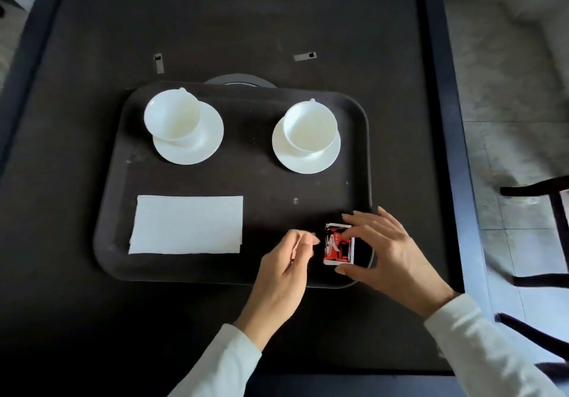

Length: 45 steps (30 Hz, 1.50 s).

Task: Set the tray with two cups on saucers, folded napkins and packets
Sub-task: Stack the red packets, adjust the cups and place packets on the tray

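Observation:
A dark tray point(264, 190) lies on the table. At its back stand two white cups on white saucers, one on the left point(172, 119) and one on the right point(309, 127). A folded white napkin point(186, 224) lies flat at the tray's front left. A red, white and black packet point(338, 244) sits at the tray's front right. My right hand point(381, 248) touches the packet's right side, thumb below it and fingers over its top. My left hand point(288, 262) is just left of the packet, fingers curled and pinched with nothing seen between them.
The tray rests on a large dark table point(92, 42) with a raised rim. A dark round plate point(240, 81) peeks out behind the tray. Two small grey tabs point(158, 63) lie farther back. A dark chair point(542, 233) stands at the right.

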### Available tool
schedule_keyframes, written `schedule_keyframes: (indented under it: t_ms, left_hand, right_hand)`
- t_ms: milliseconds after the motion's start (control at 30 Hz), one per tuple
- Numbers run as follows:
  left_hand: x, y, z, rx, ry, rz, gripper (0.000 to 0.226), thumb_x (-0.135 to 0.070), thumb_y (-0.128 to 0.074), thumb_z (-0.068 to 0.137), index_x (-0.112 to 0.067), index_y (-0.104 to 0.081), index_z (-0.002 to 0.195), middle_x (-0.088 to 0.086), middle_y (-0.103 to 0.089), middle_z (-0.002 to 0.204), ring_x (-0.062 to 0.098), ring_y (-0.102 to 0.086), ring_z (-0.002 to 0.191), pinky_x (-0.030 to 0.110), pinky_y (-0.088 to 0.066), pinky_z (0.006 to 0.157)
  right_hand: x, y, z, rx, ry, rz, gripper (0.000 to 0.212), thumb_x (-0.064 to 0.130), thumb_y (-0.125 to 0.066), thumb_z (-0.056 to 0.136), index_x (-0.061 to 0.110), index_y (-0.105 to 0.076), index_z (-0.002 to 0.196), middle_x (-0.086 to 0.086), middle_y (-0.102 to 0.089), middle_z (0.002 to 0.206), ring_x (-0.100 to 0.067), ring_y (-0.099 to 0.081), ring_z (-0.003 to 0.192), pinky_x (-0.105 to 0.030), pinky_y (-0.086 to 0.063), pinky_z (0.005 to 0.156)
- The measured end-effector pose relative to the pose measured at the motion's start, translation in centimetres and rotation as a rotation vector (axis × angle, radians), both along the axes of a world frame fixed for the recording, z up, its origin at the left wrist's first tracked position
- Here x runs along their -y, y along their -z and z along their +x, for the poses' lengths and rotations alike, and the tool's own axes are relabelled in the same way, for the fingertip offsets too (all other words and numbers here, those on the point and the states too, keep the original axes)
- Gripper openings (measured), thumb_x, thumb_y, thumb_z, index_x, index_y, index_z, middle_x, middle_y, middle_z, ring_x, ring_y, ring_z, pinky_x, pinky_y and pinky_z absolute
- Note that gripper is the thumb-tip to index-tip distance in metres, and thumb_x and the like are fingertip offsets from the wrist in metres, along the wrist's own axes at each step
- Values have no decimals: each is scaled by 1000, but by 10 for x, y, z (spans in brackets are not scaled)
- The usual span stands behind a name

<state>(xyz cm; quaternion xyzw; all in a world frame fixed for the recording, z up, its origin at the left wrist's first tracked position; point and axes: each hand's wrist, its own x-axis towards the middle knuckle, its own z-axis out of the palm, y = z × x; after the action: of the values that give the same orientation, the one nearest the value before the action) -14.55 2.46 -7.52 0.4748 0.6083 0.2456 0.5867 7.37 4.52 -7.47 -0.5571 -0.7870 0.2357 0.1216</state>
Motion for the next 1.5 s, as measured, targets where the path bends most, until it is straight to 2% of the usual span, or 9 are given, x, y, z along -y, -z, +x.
schedule_keyframes:
  t_ms: [100,267,400,700,867,1067,1333,1500]
  left_hand:
    - [-4,4,12,-12,4,1,30,-56,-38,103,-42,-64,102,-30,-68,111,-5,-66,105,34,-58,94]
    - [-10,6,22,-18,-25,0,26,-48,-40,105,-39,-65,104,-26,-70,109,-2,-69,104,28,-58,92]
    - [-9,3,26,23,-52,7,31,-53,-42,100,-35,-66,105,-29,-69,111,-2,-69,105,21,-57,92]
    - [-12,5,30,16,-89,-8,23,-43,-45,104,-34,-66,108,-26,-71,109,-1,-70,105,26,-58,93]
    - [-9,2,30,-3,-63,2,41,-62,-43,92,-35,-64,116,-32,-67,115,-4,-65,114,29,-58,96]
    - [-9,2,32,-2,-76,-16,40,-62,-45,90,-36,-63,116,-28,-69,116,0,-66,116,34,-58,97]
    - [-8,3,30,-34,-46,-6,35,-67,-42,90,-46,-61,111,-36,-65,115,-6,-64,113,26,-58,96]
    - [-10,2,30,-57,-33,-5,40,-71,-41,87,-47,-60,113,-38,-63,119,-4,-64,115,30,-58,98]
  right_hand:
    - [-5,7,4,34,-62,9,56,38,-96,60,16,-75,107,-5,-67,133,-27,-60,129,-63,-38,112]
    - [-8,16,6,15,-92,4,56,38,-94,59,18,-74,107,1,-71,126,-23,-66,117,-60,-38,113]
    - [-9,19,8,-4,-88,32,52,39,-90,62,19,-72,107,5,-72,123,-20,-65,113,-56,-35,115]
    - [-15,20,9,-12,-107,12,51,40,-88,66,18,-71,109,5,-71,124,-20,-64,113,-56,-35,115]
    - [-13,17,11,0,-116,-49,57,43,-90,63,19,-72,112,3,-68,130,-22,-62,120,-54,-30,119]
    - [-14,16,11,9,-124,-63,54,41,-89,67,20,-71,113,3,-68,130,-22,-61,121,-53,-30,119]
    - [-14,15,10,19,-112,-65,58,41,-91,65,19,-70,115,1,-68,130,-24,-62,121,-49,-27,119]
    - [-14,14,9,17,-95,-57,62,48,-90,64,17,-69,115,-3,-63,137,-26,-61,124,-50,-30,118]
